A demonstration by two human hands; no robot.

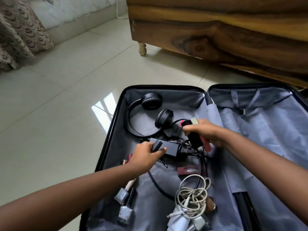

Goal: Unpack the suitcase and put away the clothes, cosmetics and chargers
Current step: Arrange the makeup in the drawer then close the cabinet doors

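Note:
An open suitcase with grey lining lies on the floor. In its left half lie black headphones, a black power brick with tangled black cables, two nail polish bottles, a maroon lipstick box and a coiled white charger cable. My left hand is shut on a small black adapter beside the brick. My right hand grips a black box-like device together with something red. The right half holds only lining and straps.
A wooden bed frame on a turned leg stands just beyond the suitcase. A patterned curtain hangs at the far left. Pale floor tiles stretch to the left of the suitcase.

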